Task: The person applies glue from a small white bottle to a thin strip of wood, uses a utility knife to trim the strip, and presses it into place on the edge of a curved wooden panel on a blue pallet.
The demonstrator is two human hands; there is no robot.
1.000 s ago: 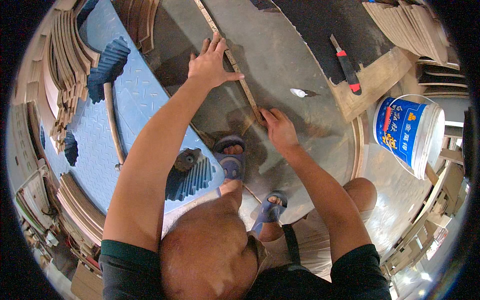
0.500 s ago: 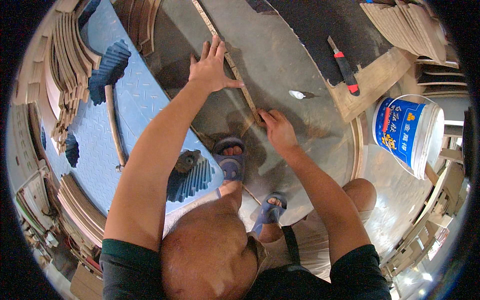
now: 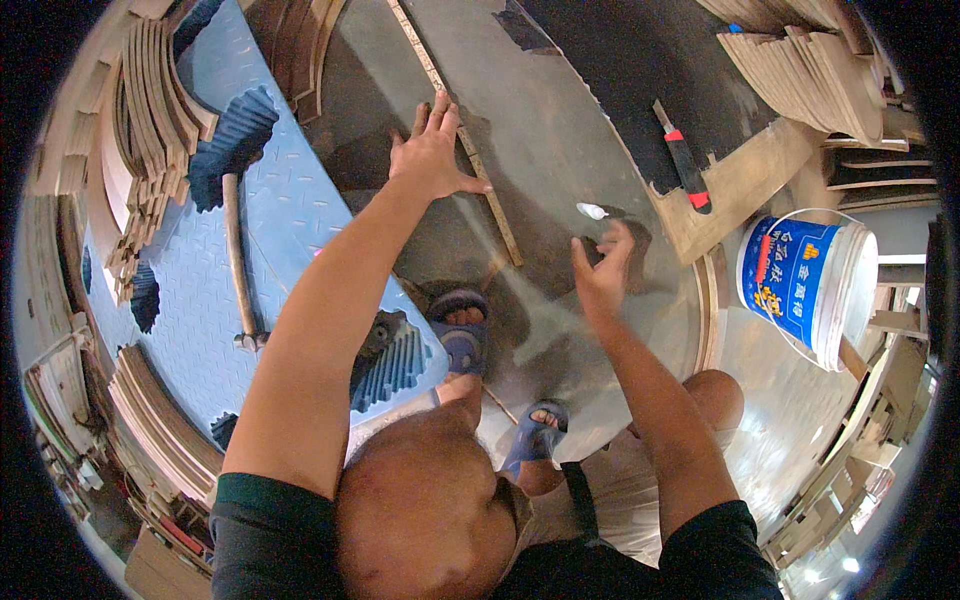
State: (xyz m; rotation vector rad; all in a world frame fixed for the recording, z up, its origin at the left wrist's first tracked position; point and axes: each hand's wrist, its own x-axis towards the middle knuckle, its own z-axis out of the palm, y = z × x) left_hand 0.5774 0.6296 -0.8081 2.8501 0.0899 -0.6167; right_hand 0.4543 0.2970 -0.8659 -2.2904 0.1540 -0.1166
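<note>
Bucket stands lidded, contents hidden; left hand presses strip, right hand fingers spread, empty.

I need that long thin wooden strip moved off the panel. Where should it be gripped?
Probably by its bare near end, pinched across its narrow width from the right side: the wooden strip lies flat on the panel, and the left hand presses its middle.

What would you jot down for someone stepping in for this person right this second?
Left hand: flat, fingers spread, pressing the thin wooden strip onto the round grey panel.
Right hand: lifted, open, holding nothing, just right of the strip's near end.
Nearby: small white piece, red-and-black tool, blue-and-white bucket, hammer on the blue plate.
Done: strip laid on the panel.
Left: I cannot tell whether it is fixed.
</note>
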